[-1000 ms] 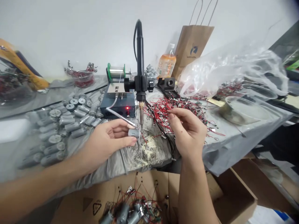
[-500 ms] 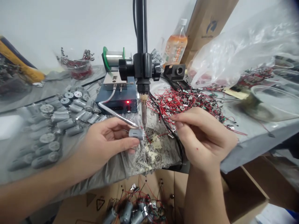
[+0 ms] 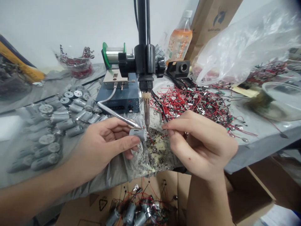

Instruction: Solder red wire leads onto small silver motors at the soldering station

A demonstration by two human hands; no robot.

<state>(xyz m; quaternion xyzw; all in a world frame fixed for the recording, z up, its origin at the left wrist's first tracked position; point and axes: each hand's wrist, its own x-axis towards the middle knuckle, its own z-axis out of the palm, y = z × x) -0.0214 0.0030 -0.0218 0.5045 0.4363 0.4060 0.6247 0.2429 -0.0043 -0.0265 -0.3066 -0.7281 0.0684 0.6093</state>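
Observation:
My left hand (image 3: 115, 141) grips a small silver-grey motor (image 3: 137, 134) between thumb and fingers. Its right end, with the terminals, sits just under the tip of a soldering iron (image 3: 146, 114) clamped upright on a black stand. Whether the tip touches the terminal is hard to see. The bent metal feed tube (image 3: 119, 116) ends close above the motor. My right hand (image 3: 199, 144) is closed in a pinch right of the iron, and a thin red wire (image 3: 164, 136) runs from its fingertips toward the motor; the wire's far end is unclear.
Grey motors (image 3: 63, 117) lie in rows at left. A blue soldering unit (image 3: 117, 97) with a solder spool (image 3: 114, 55) stands behind. Red-wired parts (image 3: 192, 102) are heaped at right, near a bottle (image 3: 180, 40). Below the table edge, a cardboard box (image 3: 94, 207) holds wired motors.
My right hand has moved left, bringing its pinch closer to the iron and motor. My left hand keeps the motor beneath the tip. The unit's red light has gone out.

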